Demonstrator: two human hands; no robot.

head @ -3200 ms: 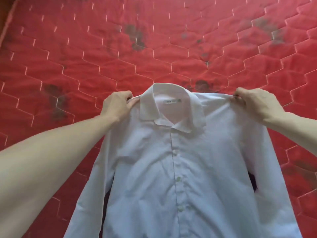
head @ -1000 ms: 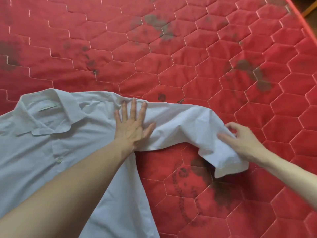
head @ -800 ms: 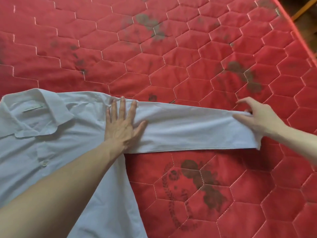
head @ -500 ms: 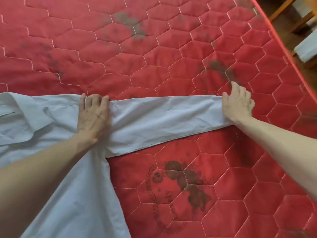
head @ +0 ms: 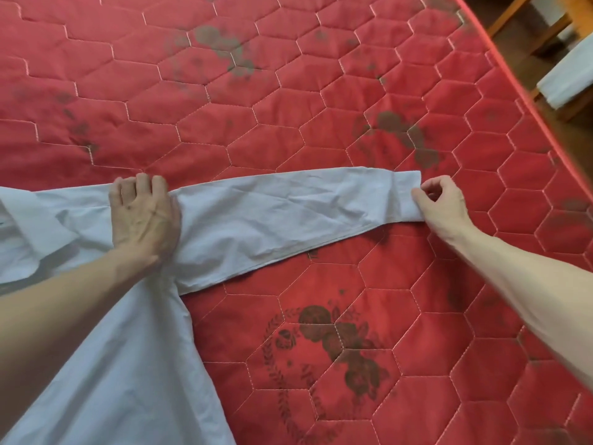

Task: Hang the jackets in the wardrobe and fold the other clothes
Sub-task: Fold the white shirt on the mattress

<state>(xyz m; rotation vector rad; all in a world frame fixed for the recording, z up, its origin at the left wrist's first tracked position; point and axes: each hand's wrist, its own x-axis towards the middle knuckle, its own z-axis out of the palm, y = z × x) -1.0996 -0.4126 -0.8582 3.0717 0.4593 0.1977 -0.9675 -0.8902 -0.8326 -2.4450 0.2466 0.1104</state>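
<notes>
The red quilted mattress [head: 321, 91] gives a flat bed for the white shirt [head: 122, 364], its sleeve [head: 272, 213] stretched straight for folding. Left hand [head: 144, 216] presses the shoulder as anchor, fingertips curled; right hand [head: 442, 203] pinches the cuff [head: 406, 197].

- The pale blue cotton shirt [head: 106, 364] runs off the picture's left and bottom edges; only part of its collar [head: 30, 226] shows.
- The left hand [head: 144, 216] covers the shoulder seam.
- The red quilted hexagon-stitched mattress [head: 288, 107] is cut at every side but its right edge.
- Beyond that edge, brown wooden furniture [head: 510, 17] and a white cloth-like piece [head: 568, 81] are blurred.
</notes>
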